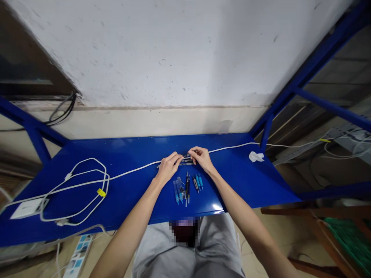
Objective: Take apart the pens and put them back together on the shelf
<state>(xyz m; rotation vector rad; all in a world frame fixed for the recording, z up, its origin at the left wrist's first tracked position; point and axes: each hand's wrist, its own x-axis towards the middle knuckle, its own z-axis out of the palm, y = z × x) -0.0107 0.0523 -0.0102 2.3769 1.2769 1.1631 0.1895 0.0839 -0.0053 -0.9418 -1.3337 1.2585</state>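
Both hands meet over the middle of the blue table. My left hand has its fingers pinched together at the left end of a dark pen part. My right hand pinches a small dark pen part close to the left fingertips. Beneath the hands lie several dark pens, partly hidden by the fingers. Nearer the front edge are clear pen barrels with blue ends, thin dark refills, a grey grip piece and blue pen pieces.
A white cable crosses the blue table behind and under the hands. Looped cable with a yellow tag and a white box lie at left. Crumpled white tissue is at right. A wall stands behind.
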